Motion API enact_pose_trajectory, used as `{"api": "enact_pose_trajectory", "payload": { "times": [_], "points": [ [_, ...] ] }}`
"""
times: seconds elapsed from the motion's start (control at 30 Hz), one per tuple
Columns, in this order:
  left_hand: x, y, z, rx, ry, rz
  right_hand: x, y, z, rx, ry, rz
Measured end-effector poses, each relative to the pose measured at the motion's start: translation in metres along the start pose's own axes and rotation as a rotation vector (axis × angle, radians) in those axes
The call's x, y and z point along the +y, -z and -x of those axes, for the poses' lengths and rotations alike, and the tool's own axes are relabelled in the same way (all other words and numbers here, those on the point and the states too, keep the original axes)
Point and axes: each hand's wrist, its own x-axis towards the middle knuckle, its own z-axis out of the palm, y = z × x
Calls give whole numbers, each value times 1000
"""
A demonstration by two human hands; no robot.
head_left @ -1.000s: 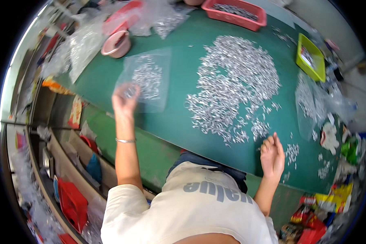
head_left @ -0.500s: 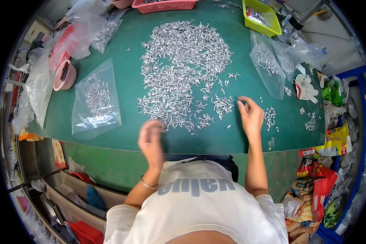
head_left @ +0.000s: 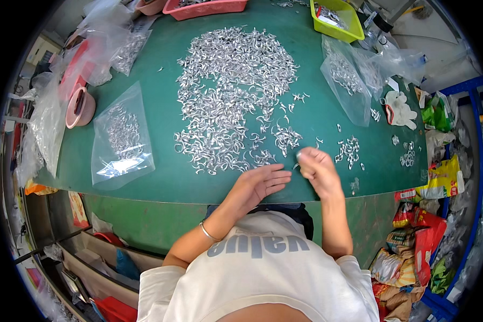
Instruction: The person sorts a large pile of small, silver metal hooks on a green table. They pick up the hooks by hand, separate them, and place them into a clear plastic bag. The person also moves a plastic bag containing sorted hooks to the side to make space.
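Many small curved, silvery metal pieces (head_left: 220, 102) lie in a wide loose heap on the green table (head_left: 161, 102). At the table's near edge, my left hand (head_left: 257, 185) has its fingers stretched out, with nothing seen in it. Close to its right, my right hand (head_left: 319, 170) is curled with thumb and fingers together. What those fingers hold, if anything, is too small to make out. A single silvery piece (head_left: 295, 166) shows beside the right fingertips. Just beyond both hands sits a small cluster of pieces (head_left: 287, 139).
Clear bags of pieces lie left (head_left: 123, 134) and right (head_left: 342, 72). Smaller groups (head_left: 348, 150) spread rightward, near a white glove (head_left: 400, 110). A pink cup (head_left: 80, 110), a pink basket (head_left: 204, 7) and a yellow-green basket (head_left: 335, 24) stand around the table's edges.
My left hand has moved right, away from the heap's near left edge, and its fingers have straightened. My right hand has come nearer and curled, so the hands are now close together.
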Motion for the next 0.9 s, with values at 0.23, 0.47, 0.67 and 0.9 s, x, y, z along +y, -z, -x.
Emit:
{"api": "enact_pose_trajectory", "payload": {
  "times": [0.23,0.47,0.67,0.9],
  "points": [
    [-13,20,-11,-72,30,-7,-13,-14,-18,488,524,1332],
    [4,15,-39,68,-275,-825,-10,6,-28,539,559,1319],
    [17,-24,-66,-39,-801,-1385,-10,-2,-2,239,235,531],
    [23,-5,-74,-7,-351,-1180,-11,27,23,481,331,163]
  ]
}}
